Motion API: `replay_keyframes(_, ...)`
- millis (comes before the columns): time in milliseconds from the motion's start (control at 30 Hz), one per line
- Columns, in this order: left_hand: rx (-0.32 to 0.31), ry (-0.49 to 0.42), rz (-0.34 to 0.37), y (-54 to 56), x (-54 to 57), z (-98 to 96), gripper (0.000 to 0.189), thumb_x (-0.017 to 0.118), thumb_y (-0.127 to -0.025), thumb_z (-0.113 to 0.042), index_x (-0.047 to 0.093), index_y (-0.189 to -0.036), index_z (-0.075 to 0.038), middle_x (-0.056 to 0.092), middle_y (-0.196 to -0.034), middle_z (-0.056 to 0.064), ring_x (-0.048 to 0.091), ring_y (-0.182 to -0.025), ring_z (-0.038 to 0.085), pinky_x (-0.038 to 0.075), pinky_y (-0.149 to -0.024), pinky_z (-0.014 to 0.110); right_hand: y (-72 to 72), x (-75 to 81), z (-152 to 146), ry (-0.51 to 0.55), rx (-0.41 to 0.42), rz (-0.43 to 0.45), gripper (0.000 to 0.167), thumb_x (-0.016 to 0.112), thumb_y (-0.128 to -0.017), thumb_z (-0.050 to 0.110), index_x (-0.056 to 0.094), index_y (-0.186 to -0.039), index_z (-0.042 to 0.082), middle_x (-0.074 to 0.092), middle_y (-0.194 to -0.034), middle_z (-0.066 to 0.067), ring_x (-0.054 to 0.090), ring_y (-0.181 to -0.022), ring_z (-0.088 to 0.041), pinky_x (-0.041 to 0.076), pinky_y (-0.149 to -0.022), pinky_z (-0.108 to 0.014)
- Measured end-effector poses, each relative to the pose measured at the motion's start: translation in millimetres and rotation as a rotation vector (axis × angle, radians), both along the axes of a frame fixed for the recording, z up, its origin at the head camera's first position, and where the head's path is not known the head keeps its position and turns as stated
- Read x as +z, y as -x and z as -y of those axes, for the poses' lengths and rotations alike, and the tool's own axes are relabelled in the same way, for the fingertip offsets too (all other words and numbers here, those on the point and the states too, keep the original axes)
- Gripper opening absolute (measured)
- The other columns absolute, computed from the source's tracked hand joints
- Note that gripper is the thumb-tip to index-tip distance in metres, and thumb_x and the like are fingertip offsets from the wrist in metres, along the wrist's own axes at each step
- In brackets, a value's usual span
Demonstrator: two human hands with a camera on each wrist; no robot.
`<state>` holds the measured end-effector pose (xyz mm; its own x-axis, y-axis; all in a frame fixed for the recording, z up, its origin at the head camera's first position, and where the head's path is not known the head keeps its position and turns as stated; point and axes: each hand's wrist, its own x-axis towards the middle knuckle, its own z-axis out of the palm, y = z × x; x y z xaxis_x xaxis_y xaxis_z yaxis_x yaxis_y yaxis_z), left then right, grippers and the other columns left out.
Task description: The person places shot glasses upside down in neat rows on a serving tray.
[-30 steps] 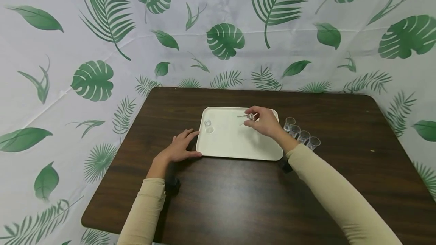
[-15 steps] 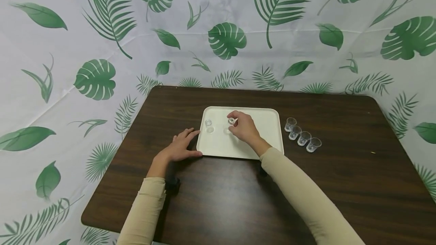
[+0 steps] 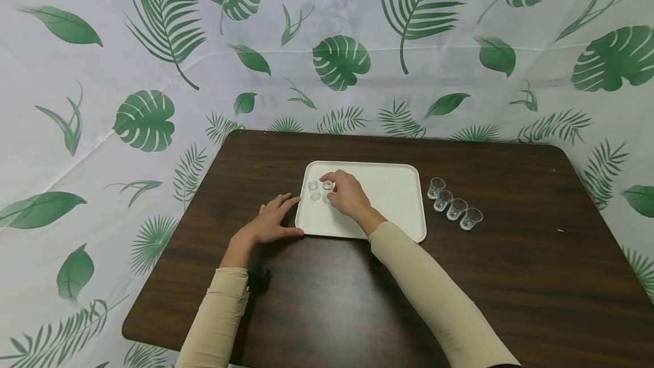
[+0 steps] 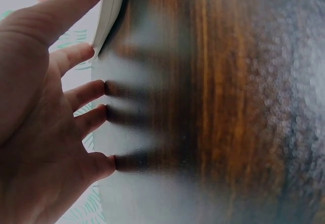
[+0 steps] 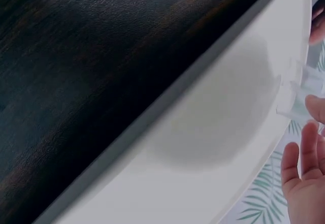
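A small clear shot glass (image 3: 314,191) stands upside down at the left end of the white tray (image 3: 378,197). Just right of it, my right hand (image 3: 348,195) holds a second clear shot glass (image 3: 327,185) between thumb and fingers, wide rim down. Whether that rim touches the tray, I cannot tell. In the right wrist view the two glasses (image 5: 299,94) appear side by side, partly behind the thumb. My left hand (image 3: 271,221) rests with spread fingers at the tray's left edge. Its thumb and index finger touch the rim, while the other fingertips (image 4: 104,88) are on the table.
Several clear shot glasses (image 3: 457,209) stand upright in a slanting row on the dark wooden table (image 3: 531,254), right of the tray. A leaf-patterned white cloth (image 3: 286,78) hangs behind the table.
My right hand has moved left across the tray with the shot glass, from its right part to beside the first upturned glass. My left hand has stayed at the tray's edge.
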<state>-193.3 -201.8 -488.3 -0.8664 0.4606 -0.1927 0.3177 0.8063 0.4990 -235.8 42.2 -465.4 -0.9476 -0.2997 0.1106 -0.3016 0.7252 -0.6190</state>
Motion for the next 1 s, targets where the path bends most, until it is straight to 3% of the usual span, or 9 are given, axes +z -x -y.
replay_keyframes(367, 0.005, -0.006, -0.003, 0.5, -2.6, -0.9, 0.09, 0.07, -0.086, -0.053, 0.026, -0.157, -0.02, 0.018, -0.16, 0.016, 0.015, -0.145, 0.04, 0.01, -0.108, 0.07, -2.2, -2.6, 0, -0.071, 0.009, -0.013, 0.041, 0.065, -0.085, -0.001, 0.069, -0.123, 0.016, 0.059, -0.095, -0.003, 0.056, -0.083, -0.018, 0.045, -0.076, -0.034)
replay_keyframes(733, 0.001, -0.011, -0.009, 0.3, -4.0, -0.2, 0.09, 0.07, -0.085, -0.055, 0.027, -0.157, -0.02, 0.019, -0.159, 0.016, 0.016, -0.145, 0.04, 0.011, -0.108, 0.07, -1.0, -3.9, -2, -0.046, 0.023, 0.001, 0.046, 0.063, -0.085, -0.003, 0.066, -0.128, 0.014, 0.06, -0.095, -0.005, 0.056, -0.083, -0.018, 0.045, -0.075, -0.033)
replay_keyframes(1000, 0.001, -0.012, -0.008, 1.0, -3.3, -0.8, 0.09, 0.071, -0.085, -0.054, 0.027, -0.156, -0.021, 0.019, -0.16, 0.015, 0.016, -0.145, 0.04, 0.01, -0.108, 0.07, -1.3, -2.7, -10, -0.031, 0.034, 0.022, 0.05, 0.064, -0.086, -0.001, 0.06, -0.134, 0.012, 0.063, -0.109, -0.007, 0.059, -0.089, -0.019, 0.047, -0.079, -0.035)
